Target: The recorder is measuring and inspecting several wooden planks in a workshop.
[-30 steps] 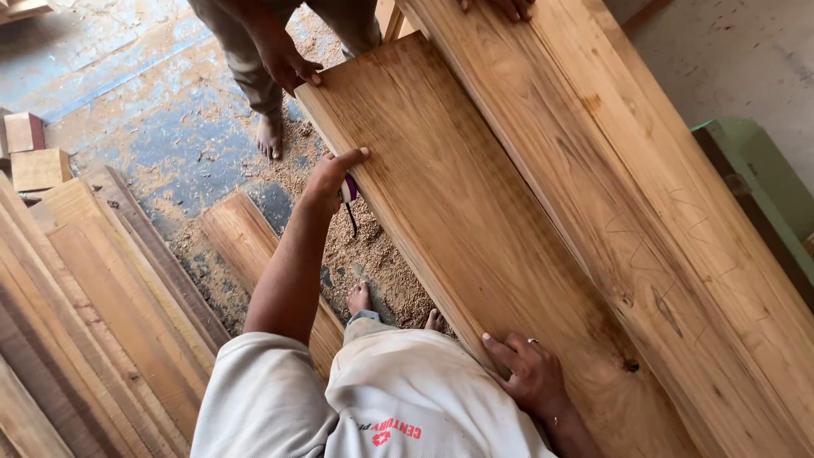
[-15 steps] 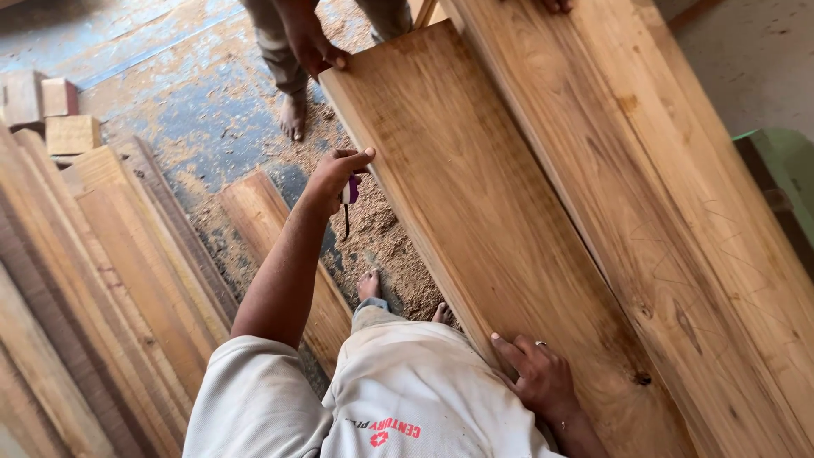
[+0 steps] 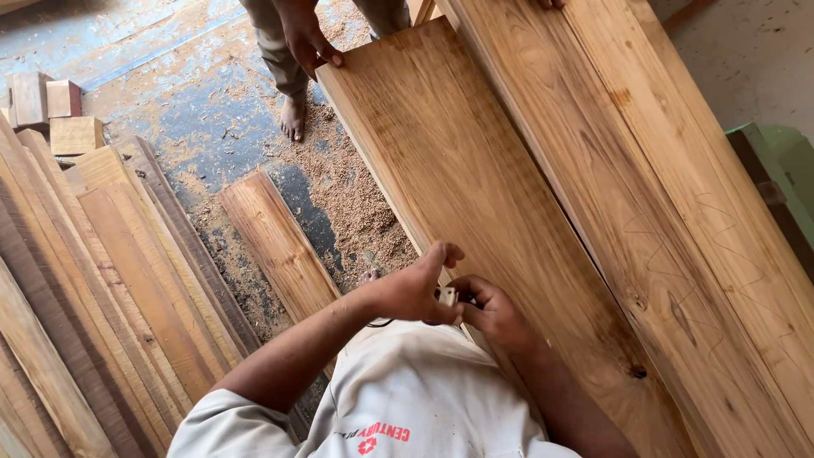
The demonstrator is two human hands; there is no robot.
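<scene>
My left hand point(image 3: 413, 293) and my right hand point(image 3: 494, 315) meet at the near edge of a long brown wooden plank point(image 3: 458, 170). Between them they pinch a small measuring tape point(image 3: 447, 296), of which only a pale corner shows; a dark cord hangs under my left wrist. The plank slants from bottom right to top left. At its far corner another person's hand point(image 3: 309, 41) rests on it. A wider plank point(image 3: 644, 161) with pencil scribbles lies alongside on the right.
Several planks point(image 3: 110, 280) are stacked at the left, and one short board point(image 3: 275, 246) lies on the sawdust-covered floor point(image 3: 348, 195). Small wood blocks point(image 3: 72, 131) sit at far left. The other person's bare foot point(image 3: 293, 119) stands near the plank's far end. A green machine edge point(image 3: 784, 170) is at right.
My left hand has come back from the plank's middle edge to the near end with the measuring tape. My right hand has lifted off the plank and joined it at the tape.
</scene>
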